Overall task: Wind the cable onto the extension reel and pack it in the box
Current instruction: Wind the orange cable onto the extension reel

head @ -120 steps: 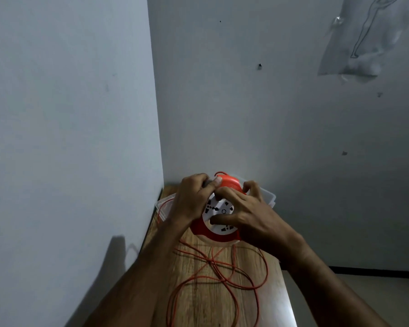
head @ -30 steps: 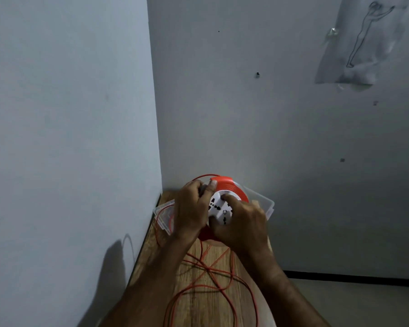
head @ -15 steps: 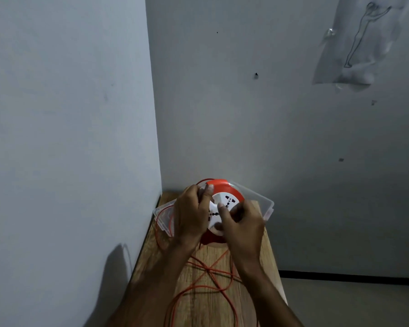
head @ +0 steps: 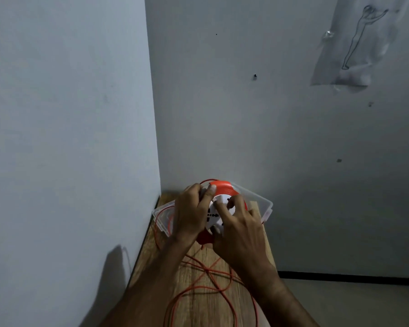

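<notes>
Right hand [head: 240,228] grips the white socket face of the round orange plastic extension reel [head: 222,204] and has shifted round it since half a second ago, fingers now nearer the top. Left hand [head: 191,212] stays clamped on the reel's left side, above the clear plastic box [head: 263,205]. Loops of thin orange cable [head: 213,277] still lie on the wooden bench [head: 198,300], so winding looks unfinished.

Under the left hand [head: 191,212] and right hand [head: 240,228]: smooth orange-and-white plastic reel [head: 224,192], slightly glossy. Behind: clear glossy plastic box [head: 261,204]. Below: matt wood-grain counter [head: 206,303], thin orange rubbery cable [head: 200,287].
</notes>
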